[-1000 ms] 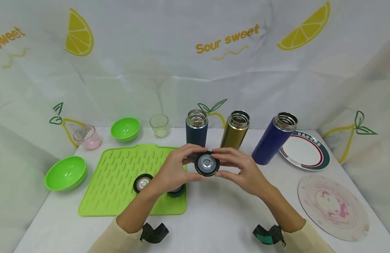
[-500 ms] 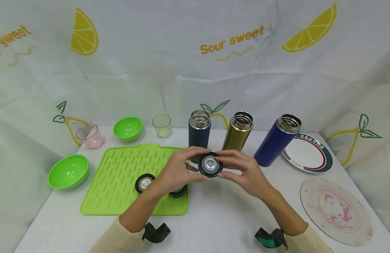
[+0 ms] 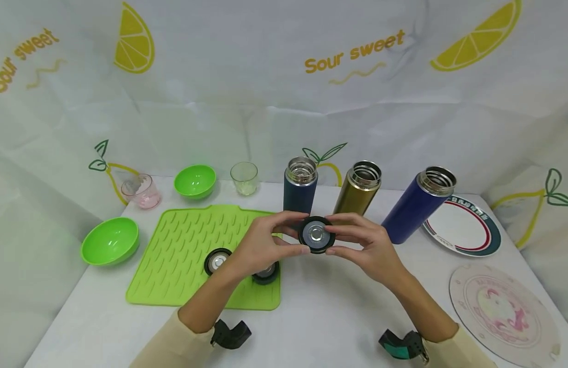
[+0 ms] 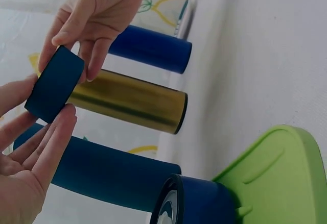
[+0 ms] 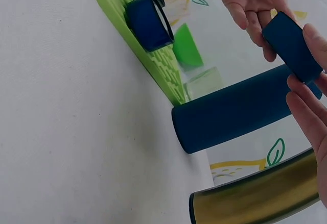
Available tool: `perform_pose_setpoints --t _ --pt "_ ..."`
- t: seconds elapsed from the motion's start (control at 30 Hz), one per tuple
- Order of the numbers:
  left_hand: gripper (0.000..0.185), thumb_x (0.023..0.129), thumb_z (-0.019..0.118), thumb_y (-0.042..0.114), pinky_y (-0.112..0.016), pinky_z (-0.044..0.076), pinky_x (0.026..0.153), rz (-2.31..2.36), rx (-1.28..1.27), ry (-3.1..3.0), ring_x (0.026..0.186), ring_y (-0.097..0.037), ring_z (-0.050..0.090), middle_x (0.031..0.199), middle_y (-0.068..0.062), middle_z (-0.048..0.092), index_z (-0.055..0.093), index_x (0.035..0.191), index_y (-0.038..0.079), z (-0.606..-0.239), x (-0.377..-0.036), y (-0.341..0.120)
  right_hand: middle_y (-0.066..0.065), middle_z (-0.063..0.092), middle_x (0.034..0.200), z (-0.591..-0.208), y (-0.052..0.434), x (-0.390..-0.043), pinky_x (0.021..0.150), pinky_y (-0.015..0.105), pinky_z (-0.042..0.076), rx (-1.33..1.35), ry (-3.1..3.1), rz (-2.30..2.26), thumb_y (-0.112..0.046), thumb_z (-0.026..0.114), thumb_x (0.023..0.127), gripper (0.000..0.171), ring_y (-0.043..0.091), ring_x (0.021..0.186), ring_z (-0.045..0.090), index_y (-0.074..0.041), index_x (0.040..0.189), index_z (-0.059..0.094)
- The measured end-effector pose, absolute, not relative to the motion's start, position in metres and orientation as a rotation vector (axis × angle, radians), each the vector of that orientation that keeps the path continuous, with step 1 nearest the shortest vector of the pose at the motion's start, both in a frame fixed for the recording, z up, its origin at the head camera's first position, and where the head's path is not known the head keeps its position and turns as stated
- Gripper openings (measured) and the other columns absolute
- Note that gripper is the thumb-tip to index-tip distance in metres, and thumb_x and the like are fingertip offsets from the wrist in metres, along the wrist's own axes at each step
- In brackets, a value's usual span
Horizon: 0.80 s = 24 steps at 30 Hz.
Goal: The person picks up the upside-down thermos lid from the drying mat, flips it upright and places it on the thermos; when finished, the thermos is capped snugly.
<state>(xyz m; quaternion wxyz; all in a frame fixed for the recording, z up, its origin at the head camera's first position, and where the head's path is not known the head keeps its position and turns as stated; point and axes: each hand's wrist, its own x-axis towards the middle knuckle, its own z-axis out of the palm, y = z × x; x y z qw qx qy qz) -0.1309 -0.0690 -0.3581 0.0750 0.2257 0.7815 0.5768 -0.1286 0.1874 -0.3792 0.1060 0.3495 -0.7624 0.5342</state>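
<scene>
White table (image 3: 320, 317), left hand (image 3: 260, 248) and right hand (image 3: 373, 250) pinching dark lid (image 3: 316, 235), three open flasks behind

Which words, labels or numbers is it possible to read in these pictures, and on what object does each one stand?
"Sour sweet": on the backdrop cloth, in yellow, at upper right.
"Sour sweet": again on the same cloth, at upper left.
Plate: marks on the rim, too small to read.
Round mat: pink print, too blurred to read.
Lid held by the left hand and right hand: no text.
</scene>
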Motion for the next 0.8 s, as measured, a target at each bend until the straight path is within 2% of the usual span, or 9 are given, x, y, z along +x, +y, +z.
perform_pose_setpoints --t 0.2,0.33,0.57,0.8 --pt "0.039 0.088 0.079 0.021 -0.027 0.06 0.071 1.719 0.538 2.405 0.087 -0.01 0.074 0.1 -0.005 0.079 0.071 0.127 0.017 -0.359 -0.13 -0.068 0.015 0.067 0.125 -0.38 0.185 -0.128 0.09 0.021 0.06 1.037 -2.251 1.555 0.012 0.083 0.073 0.043 0.0 0.117 0.066 0.002 0.114 0.075" --pt "0.038 0.087 0.08 0.018 -0.027 0.058 0.071 1.731 0.536 2.442 0.088 -0.011 0.074 0.102 -0.005 0.079 0.072 0.124 0.016 -0.357 -0.13 -0.067 0.017 0.067 0.125 -0.379 0.185 -0.129 0.088 0.021 0.061 1.037 -2.258 1.54 0.013 0.082 0.073 0.043 -0.001 0.114 0.068 0.001 0.113 0.076" --pt "0.041 0.087 0.08 0.012 -0.024 0.062 0.076 1.798 0.591 2.441 0.099 -0.018 0.069 0.11 -0.009 0.074 0.07 0.126 0.01 -0.356 -0.133 -0.064 0.001 0.066 0.129 -0.375 0.185 -0.13 0.087 0.022 0.062 1.054 -2.191 1.57 0.017 0.079 0.075 0.036 0.002 0.111 0.071 0.001 0.107 0.076" --pt "0.038 0.083 0.081 -0.001 -0.026 0.064 0.081 1.915 0.691 2.323 0.107 -0.028 0.07 0.115 -0.015 0.067 0.071 0.119 0.003 -0.355 -0.13 -0.067 -0.015 0.066 0.129 -0.364 0.186 -0.13 0.084 0.02 0.062 1.043 -2.239 1.643 0.017 0.076 0.079 0.026 0.002 0.102 0.071 0.001 0.098 0.068"
